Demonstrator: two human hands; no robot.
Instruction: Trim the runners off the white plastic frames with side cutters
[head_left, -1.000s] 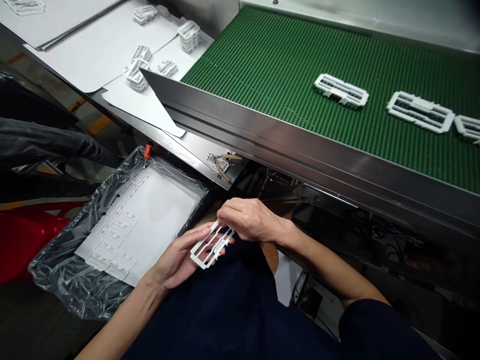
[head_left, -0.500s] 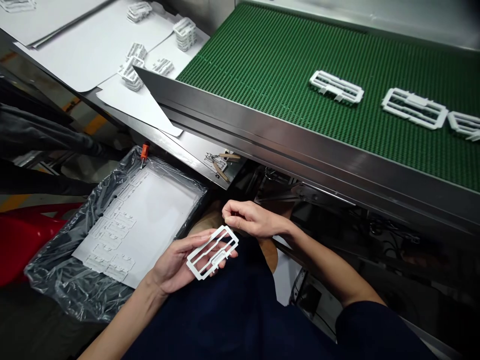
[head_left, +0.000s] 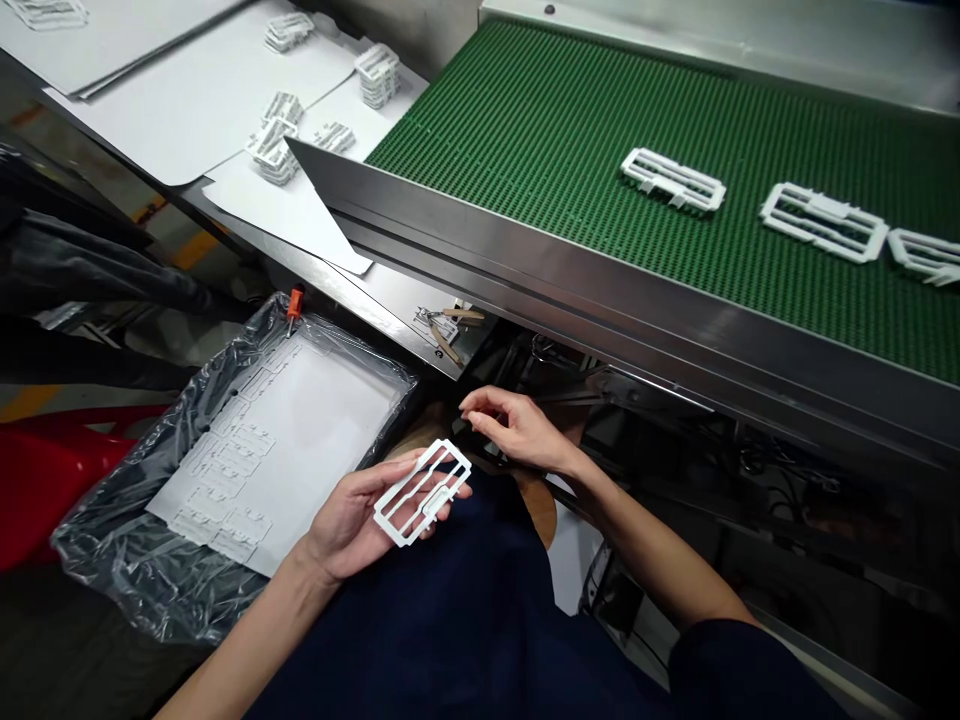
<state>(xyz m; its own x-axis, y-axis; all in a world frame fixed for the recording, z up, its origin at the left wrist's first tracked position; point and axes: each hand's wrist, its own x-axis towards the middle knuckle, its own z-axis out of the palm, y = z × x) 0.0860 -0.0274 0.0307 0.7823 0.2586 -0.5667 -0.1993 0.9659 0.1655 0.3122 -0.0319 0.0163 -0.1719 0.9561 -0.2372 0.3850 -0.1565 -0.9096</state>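
Three white plastic frames (head_left: 829, 207) lie spaced along the green conveyor belt (head_left: 525, 130) at the upper right, the last cut off by the frame's edge. Between them and your hands runs a brushed-metal side rail (head_left: 525, 270), smooth against the belt's ridged, mesh-like weave. At the upper left, stacks of white frames (head_left: 379, 78) sit on flat, matt paper sheets (head_left: 172, 110).

Tan-handled pliers (head_left: 450, 350), jaws and grips spread, rest at the metal table's corner near the centre. Left of there, crinkled, glossy plastic film (head_left: 124, 590) lines a bin; inside it, a pale sheet (head_left: 322, 400) bears thin, flat white pieces (head_left: 244, 450). An orange-handled tool (head_left: 295, 302) stands at the bin's upper rim, and a glossy red object (head_left: 67, 470) fills part of the left edge.

At lower centre, your left hand (head_left: 352, 515) has its thumb and fingers clamped on a slatted, cut-cornered frame (head_left: 436, 500), tilted, with a small raised rectangle along one side. Your right hand (head_left: 517, 430), just beyond it and not touching it, curls loosely, thumb and forefinger tips slightly apart.
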